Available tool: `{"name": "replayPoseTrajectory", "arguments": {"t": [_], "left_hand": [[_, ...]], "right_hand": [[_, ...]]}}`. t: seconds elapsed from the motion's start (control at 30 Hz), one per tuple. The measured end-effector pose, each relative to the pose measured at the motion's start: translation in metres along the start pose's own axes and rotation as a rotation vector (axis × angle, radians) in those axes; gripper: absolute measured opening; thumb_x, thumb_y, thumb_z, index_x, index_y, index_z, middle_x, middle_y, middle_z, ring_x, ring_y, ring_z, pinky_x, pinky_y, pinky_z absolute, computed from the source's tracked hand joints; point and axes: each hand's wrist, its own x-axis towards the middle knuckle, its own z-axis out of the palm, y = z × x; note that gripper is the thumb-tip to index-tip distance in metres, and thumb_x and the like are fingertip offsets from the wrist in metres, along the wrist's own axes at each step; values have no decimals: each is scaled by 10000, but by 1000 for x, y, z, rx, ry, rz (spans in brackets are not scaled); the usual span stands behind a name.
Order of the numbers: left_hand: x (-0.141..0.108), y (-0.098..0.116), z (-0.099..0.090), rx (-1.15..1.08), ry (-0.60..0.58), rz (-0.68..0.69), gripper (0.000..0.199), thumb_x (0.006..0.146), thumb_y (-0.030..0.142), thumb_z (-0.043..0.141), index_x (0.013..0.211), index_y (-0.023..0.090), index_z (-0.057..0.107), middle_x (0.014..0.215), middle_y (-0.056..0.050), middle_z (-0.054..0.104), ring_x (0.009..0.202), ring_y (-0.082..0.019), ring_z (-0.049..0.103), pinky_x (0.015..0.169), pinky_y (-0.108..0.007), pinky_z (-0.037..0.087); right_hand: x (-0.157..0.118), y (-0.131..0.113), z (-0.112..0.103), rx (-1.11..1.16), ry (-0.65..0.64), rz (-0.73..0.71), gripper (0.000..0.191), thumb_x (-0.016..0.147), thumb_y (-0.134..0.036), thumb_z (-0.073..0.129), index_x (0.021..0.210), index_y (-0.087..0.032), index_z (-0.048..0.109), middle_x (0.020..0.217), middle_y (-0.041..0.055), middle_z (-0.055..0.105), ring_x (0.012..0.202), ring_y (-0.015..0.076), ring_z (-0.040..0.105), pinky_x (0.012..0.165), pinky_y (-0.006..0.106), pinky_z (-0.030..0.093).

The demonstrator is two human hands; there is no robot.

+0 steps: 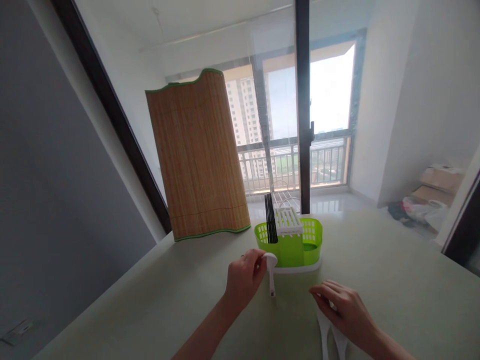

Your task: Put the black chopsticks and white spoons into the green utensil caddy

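Note:
A small white spoon (270, 272) is pinched by its bowl end in my left hand (244, 280), its handle pointing down in front of the green basket. On the right, my right hand (343, 302) has its fingers bent and its fingertips pressed together over the white utensils (324, 335). Their handles run toward the near edge, while the hand covers their upper ends. The bright green slotted basket (290, 255) stands on a white base just beyond both hands. Black chopsticks (270, 220) lean upright at its left, and a white slotted rack (288, 221) sits across its middle.
A bamboo mat (197, 160) with green edging stands partly rolled at the back left of the pale table (195, 305). Behind the table rises a glass partition with a dark frame post (303, 110). Boxes and bags (431, 192) lie on the floor beyond, at right.

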Motion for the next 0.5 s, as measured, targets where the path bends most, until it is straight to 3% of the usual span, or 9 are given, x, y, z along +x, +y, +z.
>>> {"name": "replayPoseTrajectory", "arguments": {"t": [0.2, 0.27, 0.33, 0.5], "left_hand": [[46, -8, -38, -41, 408, -153, 205, 884, 376, 542, 850, 200, 641, 645, 46, 617, 520, -82, 510, 555, -195, 389], [67, -14, -45, -60, 493, -177, 230, 878, 400, 545, 861, 192, 642, 665, 37, 626, 535, -87, 515, 559, -200, 392], [88, -22, -43, -27, 489, -206, 258, 889, 412, 522, 885, 184, 643, 695, 16, 643, 573, -104, 544, 582, -217, 396], [115, -40, -7, 136, 214, -283, 274, 920, 391, 475, 932, 180, 650, 760, -26, 682, 674, -154, 608, 617, -251, 373]], "right_hand": [[-2, 2, 2, -19, -15, -5, 198, 997, -239, 407, 983, -227, 604, 774, 21, 630, 664, 163, 596, 613, 287, 417], [-2, 1, 2, -12, -16, -12, 189, 997, -233, 410, 985, -227, 598, 771, 18, 625, 671, 163, 598, 619, 287, 417], [-2, 0, 2, -10, -15, -19, 186, 998, -225, 408, 984, -226, 594, 774, 17, 625, 681, 163, 599, 625, 287, 417], [-1, 4, 2, -30, -10, -33, 183, 996, -214, 407, 985, -220, 589, 772, 18, 626, 675, 164, 589, 616, 287, 411]]}}
